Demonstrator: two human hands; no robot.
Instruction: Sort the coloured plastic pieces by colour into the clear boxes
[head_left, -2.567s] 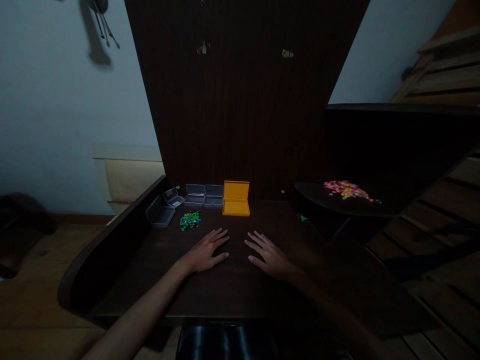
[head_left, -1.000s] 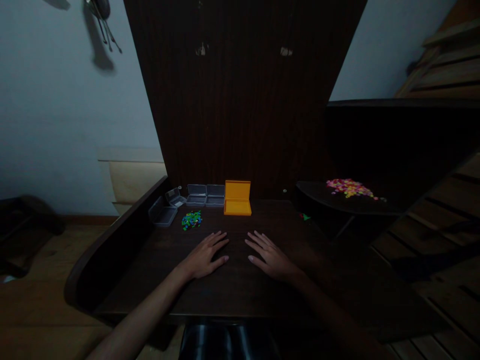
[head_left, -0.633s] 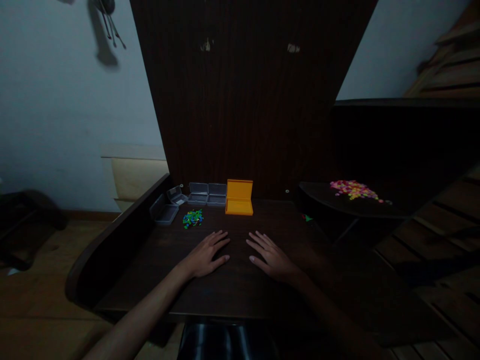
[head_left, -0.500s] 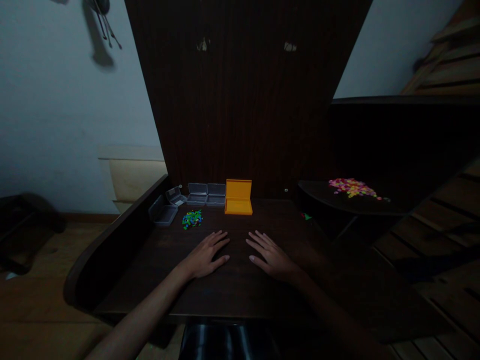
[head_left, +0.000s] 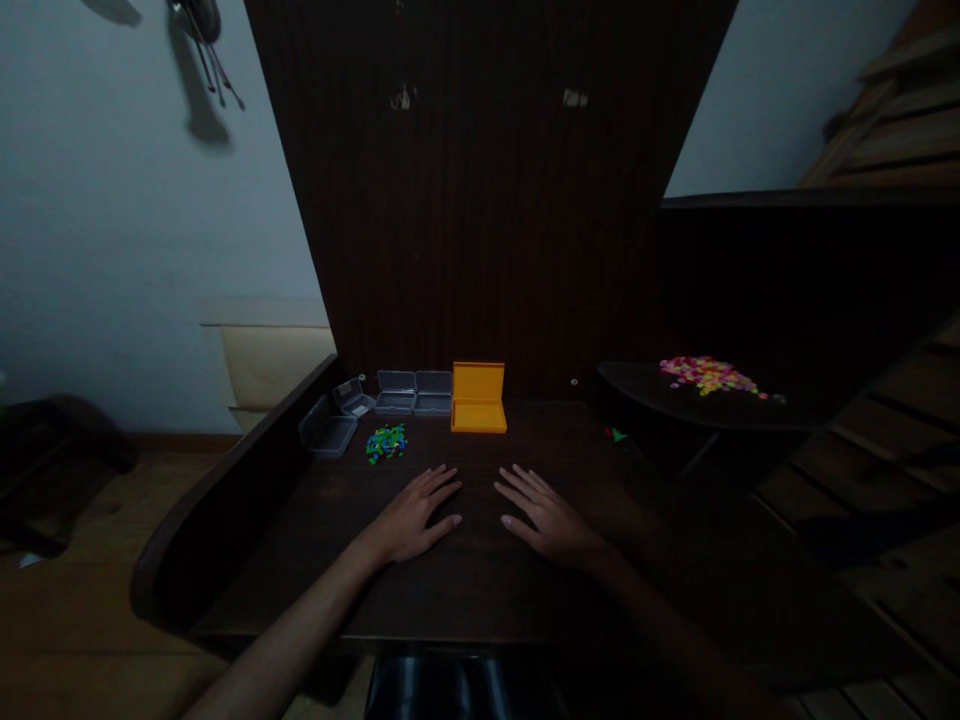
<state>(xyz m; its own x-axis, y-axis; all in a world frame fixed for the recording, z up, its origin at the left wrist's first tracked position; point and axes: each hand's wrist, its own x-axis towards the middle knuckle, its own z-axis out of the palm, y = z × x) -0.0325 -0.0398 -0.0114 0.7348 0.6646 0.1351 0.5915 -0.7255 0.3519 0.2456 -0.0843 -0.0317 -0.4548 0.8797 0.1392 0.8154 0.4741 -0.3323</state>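
My left hand (head_left: 416, 512) lies flat on the dark wooden desk (head_left: 450, 600), fingers apart, holding nothing. Opposite it, my right hand (head_left: 545, 515) rests the same way, palm down and open. Beyond them, near the back panel, stands an orange box (head_left: 478, 415) with its lid raised. Left of that box are two clear plastic boxes side by side (head_left: 414, 402), lids up. A smaller clear box (head_left: 355, 402) and a larger clear box (head_left: 330, 437) also sit open at the left. A pile of small green, blue and other coloured pieces (head_left: 386, 443) lies in front of them.
On a raised side shelf (head_left: 637, 385) at the right lies a heap of pink, yellow and red small pieces (head_left: 709, 375). A green and red bit (head_left: 616, 434) is below it. A curved side board (head_left: 225, 490) bounds the desk's left. A dark seat (head_left: 465, 685) is at the front.
The view has shifted very slightly. Both hands keep their place flat on the desk, and the boxes and piles have not moved.
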